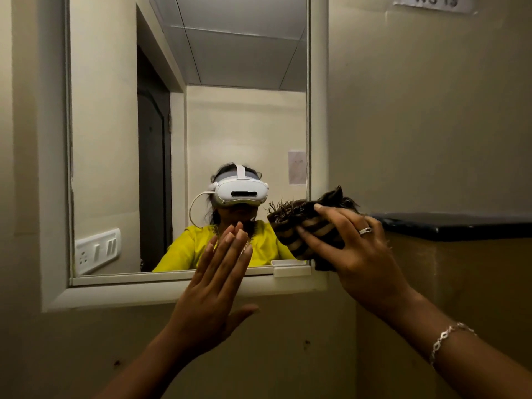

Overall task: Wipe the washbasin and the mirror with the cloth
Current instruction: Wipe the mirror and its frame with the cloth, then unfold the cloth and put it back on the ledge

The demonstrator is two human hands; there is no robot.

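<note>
A tall mirror (230,82) in a white frame hangs on the wall ahead and reflects a person in a yellow top wearing a white headset. My right hand (359,249) presses a dark brown, tan-striped cloth (299,223) with frayed edges against the mirror's lower right corner and frame. My left hand (216,283) is raised flat, fingers together and upward, in front of the mirror's bottom edge, holding nothing. The washbasin is out of view.
A dark countertop ledge (460,226) juts out at the right, just behind the cloth. A small white clip (290,270) sits on the mirror's bottom rail. A paper label (434,2) is stuck high on the right wall. The mirror reflects a switch plate and a dark door.
</note>
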